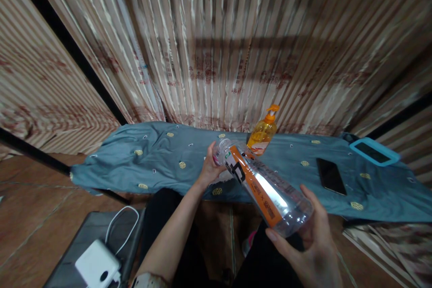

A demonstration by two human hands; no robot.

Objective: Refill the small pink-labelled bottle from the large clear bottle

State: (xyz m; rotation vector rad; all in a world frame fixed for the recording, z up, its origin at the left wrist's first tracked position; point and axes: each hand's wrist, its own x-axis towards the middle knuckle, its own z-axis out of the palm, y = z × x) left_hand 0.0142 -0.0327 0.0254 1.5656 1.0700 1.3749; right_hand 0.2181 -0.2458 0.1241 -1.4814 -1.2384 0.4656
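Observation:
A large clear plastic bottle (266, 189) with an orange and silver label lies tilted across the middle of the view. My right hand (312, 243) grips its base, with the thumb on the near side and a finger on the far side. At the upper-left end, the fingers of my left hand (211, 166) close around the clear neck part. A small pink patch shows by those fingers; I cannot make out what it is. Behind the large bottle, a pump bottle (261, 137) of orange liquid stands upright. A white thing (222, 176) lies partly hidden below my left hand.
Blue-grey cloth (168, 157) with yellow prints covers the low table. On its right lie a black phone (330, 176) and a light-blue framed device (374, 151). A white power adapter (97, 263) with a cable rests on a dark seat (79, 234). Striped curtain (219, 54) hangs behind.

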